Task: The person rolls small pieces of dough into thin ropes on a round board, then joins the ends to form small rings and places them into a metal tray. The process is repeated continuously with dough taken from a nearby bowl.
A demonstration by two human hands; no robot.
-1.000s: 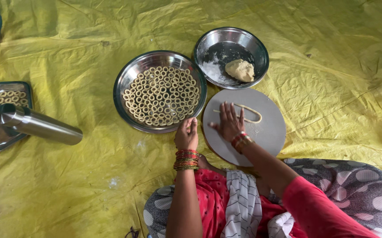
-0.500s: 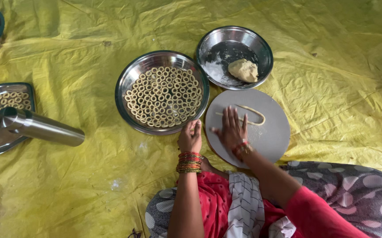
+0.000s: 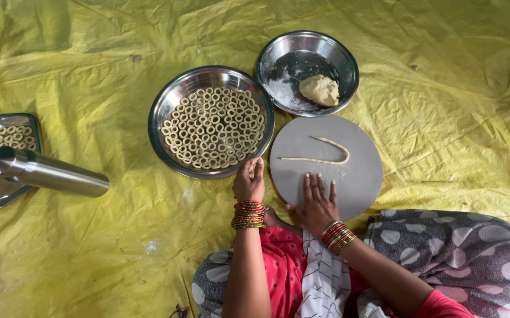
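While my right hand (image 3: 318, 203) lies flat, fingers spread, on the round grey board (image 3: 358, 179), my left hand (image 3: 249, 181) rests open at its edge, holding nothing. Dough rope (image 3: 320, 158) sits just beyond the right fingers: thin, soft, likely tears easily, so I'd lift at both ends. Left of it, steel plate (image 3: 166, 112) of rings.

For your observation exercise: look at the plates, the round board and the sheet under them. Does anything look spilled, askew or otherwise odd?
Little stands out. White flour dusts the floor of the small steel bowl beside the dough lump. The dough strip on the grey round board lies hooked rather than straight. The yellow sheet is wrinkled. The ring-filled plate looks orderly.
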